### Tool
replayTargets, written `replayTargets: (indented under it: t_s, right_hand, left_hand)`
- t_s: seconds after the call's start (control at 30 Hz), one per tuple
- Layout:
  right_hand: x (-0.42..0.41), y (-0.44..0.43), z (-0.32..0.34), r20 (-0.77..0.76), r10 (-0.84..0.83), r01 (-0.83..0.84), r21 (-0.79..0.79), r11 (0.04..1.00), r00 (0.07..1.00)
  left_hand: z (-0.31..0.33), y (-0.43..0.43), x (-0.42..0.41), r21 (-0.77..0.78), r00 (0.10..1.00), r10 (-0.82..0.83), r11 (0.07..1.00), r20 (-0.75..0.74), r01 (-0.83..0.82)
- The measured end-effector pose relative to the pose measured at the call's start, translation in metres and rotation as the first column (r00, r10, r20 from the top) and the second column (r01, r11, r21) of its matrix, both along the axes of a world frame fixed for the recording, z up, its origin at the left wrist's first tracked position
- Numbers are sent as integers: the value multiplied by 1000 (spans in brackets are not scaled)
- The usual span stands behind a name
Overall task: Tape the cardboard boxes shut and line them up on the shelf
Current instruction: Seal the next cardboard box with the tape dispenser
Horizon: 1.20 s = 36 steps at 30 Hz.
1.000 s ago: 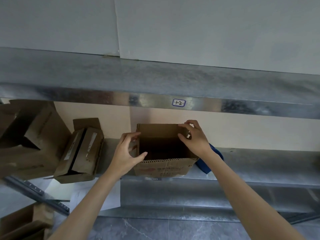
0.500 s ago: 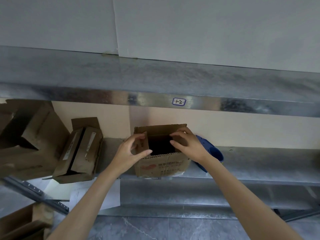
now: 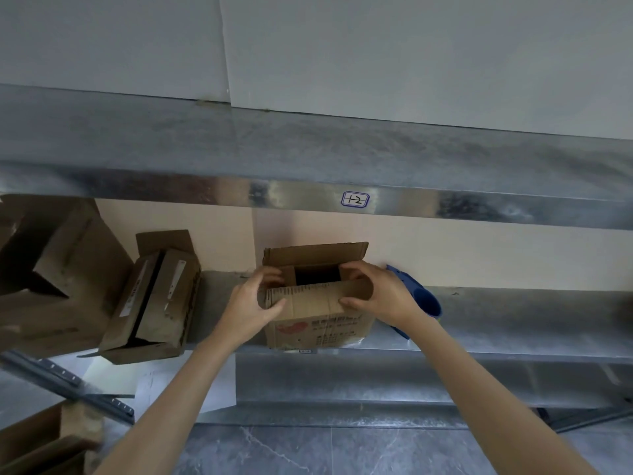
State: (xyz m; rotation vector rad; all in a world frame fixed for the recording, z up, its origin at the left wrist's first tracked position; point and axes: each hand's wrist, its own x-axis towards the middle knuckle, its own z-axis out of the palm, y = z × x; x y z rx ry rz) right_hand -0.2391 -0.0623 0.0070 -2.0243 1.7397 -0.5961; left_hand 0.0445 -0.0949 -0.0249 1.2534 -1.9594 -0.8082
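The left hand and right hand are bare, as are both slender forearms.

Blue object partly behind right hand, leftmost box cut by frame edge

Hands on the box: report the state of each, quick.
Left hand: closed, gripping the cardboard box at its left flaps.
Right hand: closed, gripping the same box at its right flaps.
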Motion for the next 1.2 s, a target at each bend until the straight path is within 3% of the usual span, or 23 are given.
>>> replayTargets:
  t_s: [0.17,0.37,0.5,0.67,0.97,1.1,1.2]
  right_hand:
    - [3,0,-7,-25,-113,109,-141,984,993]
    - [7,-3,-13,73,-194,207,-299,932,978]
    - [13,-7,-20,55,-179,187,-228,955,982]
    - [20,-9,-37,7,-172,172,-89,981,985]
    - [31,-6,-44,-18,-195,192,-127,973,981]
    - [22,-4,-41,175,-204,224,-106,969,963]
    - [2,-1,-44,240,-361,413,-224,882,901]
  left_hand:
    - [0,-2,-6,-152,988,150,977,-27,-152]
    - [-3,-5,-12,-34,995,60,997,-81,-63]
    - [-7,-9,-13,-118,999,46,992,-23,-48]
    - [-17,-6,-19,-76,999,12,997,-53,-16]
    - [-28,-16,-42,-65,997,24,997,-72,-29]
    - [-32,-18,-40,-103,996,28,994,-83,-37]
    - [-33,-18,-39,-103,994,31,994,-103,-42]
